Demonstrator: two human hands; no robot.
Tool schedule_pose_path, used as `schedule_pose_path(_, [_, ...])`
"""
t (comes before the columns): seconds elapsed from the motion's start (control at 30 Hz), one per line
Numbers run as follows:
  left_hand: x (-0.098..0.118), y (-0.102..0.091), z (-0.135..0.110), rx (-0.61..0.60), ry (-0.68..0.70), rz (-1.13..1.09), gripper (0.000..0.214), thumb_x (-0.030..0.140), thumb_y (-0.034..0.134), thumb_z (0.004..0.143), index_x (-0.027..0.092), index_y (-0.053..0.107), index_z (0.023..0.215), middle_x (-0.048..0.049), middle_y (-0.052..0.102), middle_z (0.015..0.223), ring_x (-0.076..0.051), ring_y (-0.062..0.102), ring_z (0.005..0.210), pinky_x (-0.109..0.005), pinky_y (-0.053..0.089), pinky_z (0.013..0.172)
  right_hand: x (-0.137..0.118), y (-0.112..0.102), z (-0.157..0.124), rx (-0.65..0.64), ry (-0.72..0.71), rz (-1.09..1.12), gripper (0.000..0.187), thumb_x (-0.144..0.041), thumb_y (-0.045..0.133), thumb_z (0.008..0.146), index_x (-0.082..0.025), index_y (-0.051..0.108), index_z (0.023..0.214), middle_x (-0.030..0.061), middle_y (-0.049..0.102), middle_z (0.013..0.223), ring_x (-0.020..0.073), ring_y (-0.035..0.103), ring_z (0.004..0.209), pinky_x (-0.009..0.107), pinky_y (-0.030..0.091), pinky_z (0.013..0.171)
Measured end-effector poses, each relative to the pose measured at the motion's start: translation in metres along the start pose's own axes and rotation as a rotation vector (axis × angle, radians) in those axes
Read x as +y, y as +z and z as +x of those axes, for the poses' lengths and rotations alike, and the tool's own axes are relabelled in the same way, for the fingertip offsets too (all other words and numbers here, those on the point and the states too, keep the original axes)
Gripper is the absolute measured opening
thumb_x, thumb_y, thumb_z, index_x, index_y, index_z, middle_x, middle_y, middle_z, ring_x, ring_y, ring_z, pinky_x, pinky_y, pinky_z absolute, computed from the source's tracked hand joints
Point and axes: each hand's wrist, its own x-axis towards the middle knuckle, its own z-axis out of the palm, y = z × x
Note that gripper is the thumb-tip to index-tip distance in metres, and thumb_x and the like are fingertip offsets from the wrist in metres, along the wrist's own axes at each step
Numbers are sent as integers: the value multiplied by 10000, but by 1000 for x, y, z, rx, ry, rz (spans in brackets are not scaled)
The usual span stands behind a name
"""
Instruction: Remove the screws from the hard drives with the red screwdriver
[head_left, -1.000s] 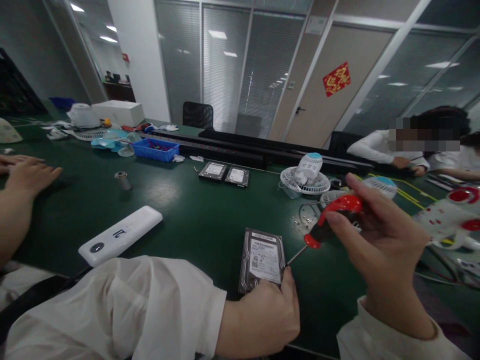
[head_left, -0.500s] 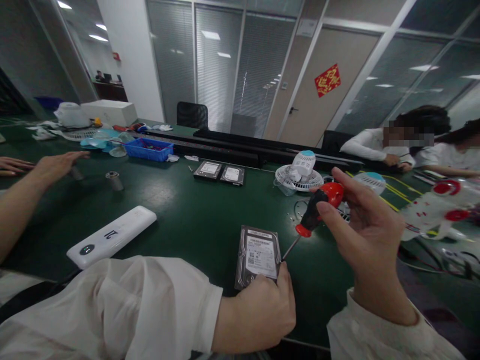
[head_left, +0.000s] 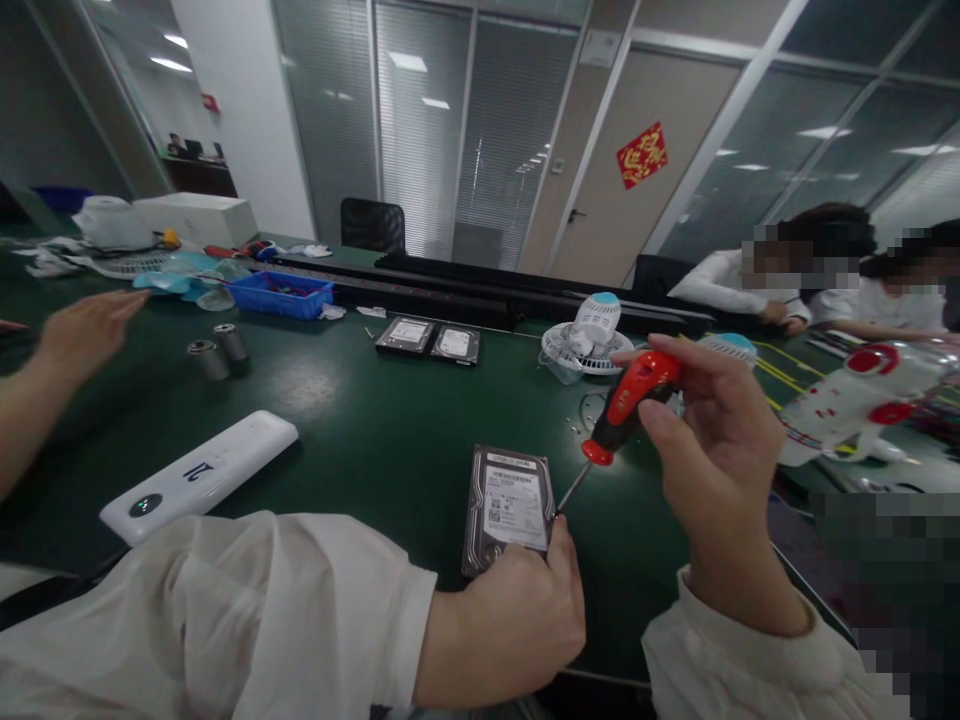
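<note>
A hard drive point(head_left: 508, 500) lies label up on the green table in front of me. My left hand point(head_left: 521, 610) is closed around its lower right corner, and the index fingertip is at the drive's right edge. My right hand point(head_left: 709, 440) grips a red and black screwdriver point(head_left: 622, 410) by the handle, fingertips and thumb around it. The slim shaft slants down to the left, its tip meeting the drive's right edge beside my left index finger. Any screw at the tip is too small to make out. Several tiny screws point(head_left: 576, 428) lie just beyond the screwdriver.
Two more hard drives point(head_left: 431, 340) lie farther back. On the left are a white power bank point(head_left: 202, 475), two metal cylinders point(head_left: 217, 350), another person's hand point(head_left: 82, 330) and a blue bin point(head_left: 281, 297). White fan parts point(head_left: 592, 340) and a white-red device point(head_left: 862, 400) are at right.
The screwdriver handle has turned in my right hand, showing more of its red side. At left, the other person's hand has moved away from a metal cylinder, now standing uncovered. My view shifted slightly.
</note>
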Motion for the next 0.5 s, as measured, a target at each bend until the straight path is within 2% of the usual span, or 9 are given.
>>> schedule_pose_path(0.07, [1,2,0,15,-4,-1,493,125,376,936,-110,580,1317,-382,613,1294,-398,671,1145,-354,554,527,-1,2,1,19,-35,-46,415,-253,701,837,-309,646,1244,55,687,1144,254,657,1060,490,506,954])
schedule_pose_path(0.17, [0,2,0,23,-4,-28,494,146,383,938,-107,594,1305,-385,614,1289,-392,678,1133,-348,557,528,-3,4,2,59,-106,-169,443,-260,799,757,-332,664,1173,30,644,1043,235,605,991,438,502,889])
schedule_pose_path(0.4, [5,0,1,-41,-40,50,476,103,384,938,-59,602,1329,-350,598,1344,-358,707,1087,-316,538,509,-1,0,-2,2,-1,-90,432,-246,651,861,-330,618,1283,53,668,1129,261,636,1027,495,484,958])
schedule_pose_path(0.5, [8,0,1,-44,-52,59,473,114,377,951,-57,606,1327,-350,598,1345,-331,734,999,-300,519,483,-5,0,0,45,-79,-183,372,-279,697,839,-314,651,1206,48,652,1082,254,612,1031,476,494,931])
